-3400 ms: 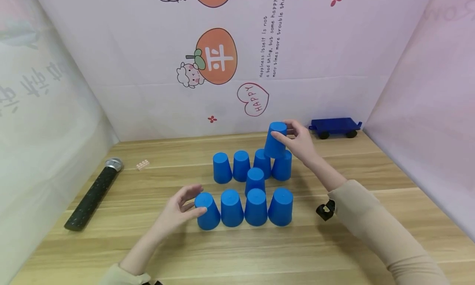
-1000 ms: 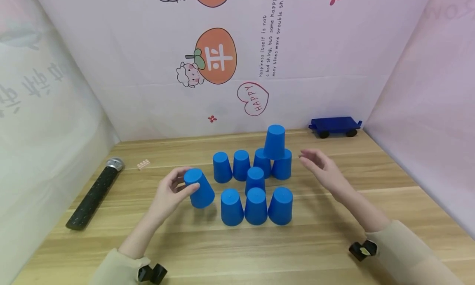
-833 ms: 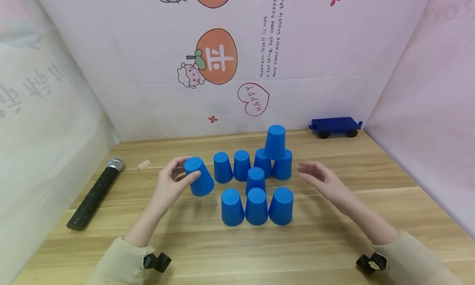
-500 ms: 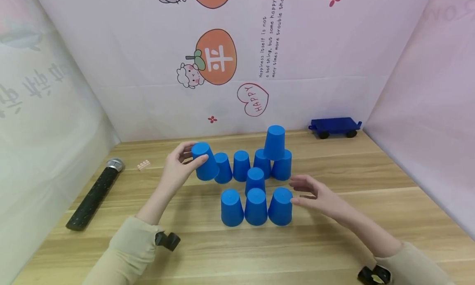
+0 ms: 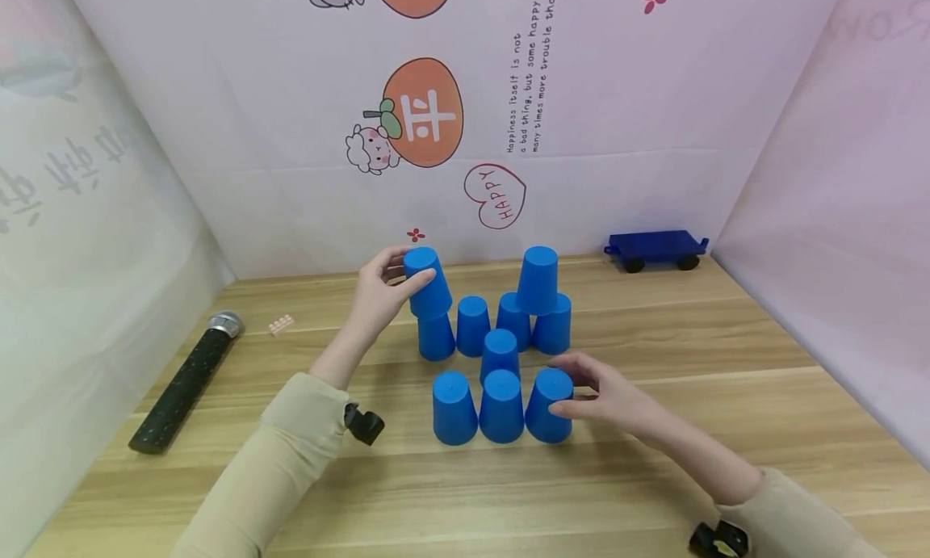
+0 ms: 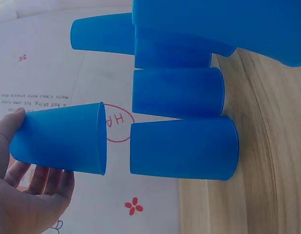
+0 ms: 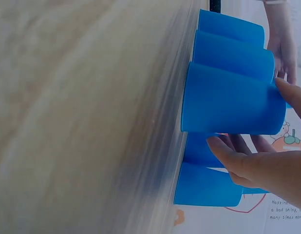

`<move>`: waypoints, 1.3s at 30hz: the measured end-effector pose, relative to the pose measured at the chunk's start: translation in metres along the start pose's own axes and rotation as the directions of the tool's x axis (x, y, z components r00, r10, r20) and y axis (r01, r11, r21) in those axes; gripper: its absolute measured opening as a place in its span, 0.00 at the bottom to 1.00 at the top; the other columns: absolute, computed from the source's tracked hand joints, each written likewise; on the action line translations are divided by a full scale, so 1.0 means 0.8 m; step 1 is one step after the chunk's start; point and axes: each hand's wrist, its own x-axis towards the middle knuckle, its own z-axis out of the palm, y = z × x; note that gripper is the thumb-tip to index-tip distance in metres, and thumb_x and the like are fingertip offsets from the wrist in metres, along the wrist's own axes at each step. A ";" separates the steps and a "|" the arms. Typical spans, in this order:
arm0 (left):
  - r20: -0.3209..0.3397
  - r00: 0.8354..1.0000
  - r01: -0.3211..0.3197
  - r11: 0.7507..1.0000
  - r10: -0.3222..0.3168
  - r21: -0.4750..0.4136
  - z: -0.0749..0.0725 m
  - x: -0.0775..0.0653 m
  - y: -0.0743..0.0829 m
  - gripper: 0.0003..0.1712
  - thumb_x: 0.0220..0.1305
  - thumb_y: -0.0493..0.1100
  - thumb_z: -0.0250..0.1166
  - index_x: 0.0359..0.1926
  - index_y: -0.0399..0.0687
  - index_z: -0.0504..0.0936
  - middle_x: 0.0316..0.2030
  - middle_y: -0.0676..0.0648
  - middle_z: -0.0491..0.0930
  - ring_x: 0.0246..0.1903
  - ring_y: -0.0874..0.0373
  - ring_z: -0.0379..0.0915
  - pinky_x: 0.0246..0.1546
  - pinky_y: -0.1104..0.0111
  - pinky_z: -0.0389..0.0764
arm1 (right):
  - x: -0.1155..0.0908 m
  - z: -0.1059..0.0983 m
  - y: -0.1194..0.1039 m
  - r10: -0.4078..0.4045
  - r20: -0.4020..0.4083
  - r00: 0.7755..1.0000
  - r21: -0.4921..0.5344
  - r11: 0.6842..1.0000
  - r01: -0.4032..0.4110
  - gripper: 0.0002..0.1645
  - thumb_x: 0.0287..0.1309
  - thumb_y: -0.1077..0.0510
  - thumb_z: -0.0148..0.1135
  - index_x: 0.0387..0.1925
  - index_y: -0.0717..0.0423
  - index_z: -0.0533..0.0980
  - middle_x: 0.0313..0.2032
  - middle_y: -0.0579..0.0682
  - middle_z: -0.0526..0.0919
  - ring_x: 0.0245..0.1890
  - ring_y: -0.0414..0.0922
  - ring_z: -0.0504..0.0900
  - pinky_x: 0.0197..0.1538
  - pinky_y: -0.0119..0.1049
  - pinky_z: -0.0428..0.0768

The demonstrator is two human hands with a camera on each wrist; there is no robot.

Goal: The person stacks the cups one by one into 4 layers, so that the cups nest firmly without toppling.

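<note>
My left hand (image 5: 381,293) holds an upside-down blue cup (image 5: 430,285) between thumb and fingers, slightly tilted above the back row's leftmost cup (image 5: 436,340). In the left wrist view a gap shows between the held cup's rim (image 6: 103,139) and the base of the cup (image 6: 184,148) below. My right hand (image 5: 610,396) is curved round the right-hand cup (image 5: 545,417) of the front row, thumb in front and fingers behind; this cup stands on the table. Another cup (image 5: 538,279) sits across the two right cups of the back row.
Two more upside-down cups (image 5: 454,413) stand in the front row, with one cup (image 5: 500,352) between the rows. A microphone (image 5: 185,388) and a small pink piece (image 5: 280,325) lie on the left. A blue toy wagon (image 5: 657,249) stands at the back right.
The right hand has left the cup it set on the back row and come round the front-right cup. My left hand has lifted the front-left cup and carried it back above the rear row.
</note>
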 end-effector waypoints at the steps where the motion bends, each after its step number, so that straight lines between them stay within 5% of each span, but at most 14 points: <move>1: 0.005 1.000 -0.003 1.000 0.003 0.001 0.003 0.003 0.000 0.31 0.57 0.54 0.67 0.59 0.50 0.72 0.56 0.43 0.75 0.56 0.48 0.72 0.58 0.53 0.74 | 0.000 0.001 0.000 0.000 -0.003 1.000 -0.001 1.000 0.000 0.35 0.57 0.52 0.64 0.61 0.63 0.63 0.56 0.62 0.73 0.57 0.58 0.72 0.57 0.53 0.76; 9: 0.044 0.999 -0.012 1.000 0.011 0.026 0.018 0.019 -0.005 0.31 0.57 0.54 0.67 0.60 0.51 0.71 0.57 0.42 0.74 0.56 0.46 0.72 0.56 0.50 0.75 | 0.002 0.001 -0.003 -0.011 -0.020 1.000 -0.012 1.000 0.010 0.30 0.57 0.52 0.64 0.57 0.60 0.67 0.52 0.59 0.76 0.54 0.54 0.74 0.56 0.52 0.77; 23: 0.071 0.996 0.043 0.999 -0.045 0.029 0.030 0.019 -0.010 0.30 0.57 0.54 0.67 0.59 0.52 0.72 0.57 0.42 0.74 0.57 0.46 0.71 0.58 0.49 0.73 | 0.002 0.002 -0.001 -0.003 -0.013 1.000 -0.002 1.000 0.003 0.29 0.56 0.53 0.66 0.56 0.61 0.68 0.50 0.59 0.76 0.52 0.53 0.75 0.55 0.49 0.78; 39: 0.082 0.996 0.030 0.999 -0.033 0.037 0.033 0.022 -0.016 0.30 0.58 0.54 0.66 0.60 0.52 0.71 0.57 0.42 0.74 0.57 0.46 0.71 0.59 0.48 0.72 | 0.000 0.002 -0.003 -0.006 -0.023 1.000 -0.016 1.000 0.005 0.29 0.56 0.53 0.65 0.56 0.60 0.68 0.51 0.58 0.77 0.53 0.54 0.75 0.56 0.52 0.77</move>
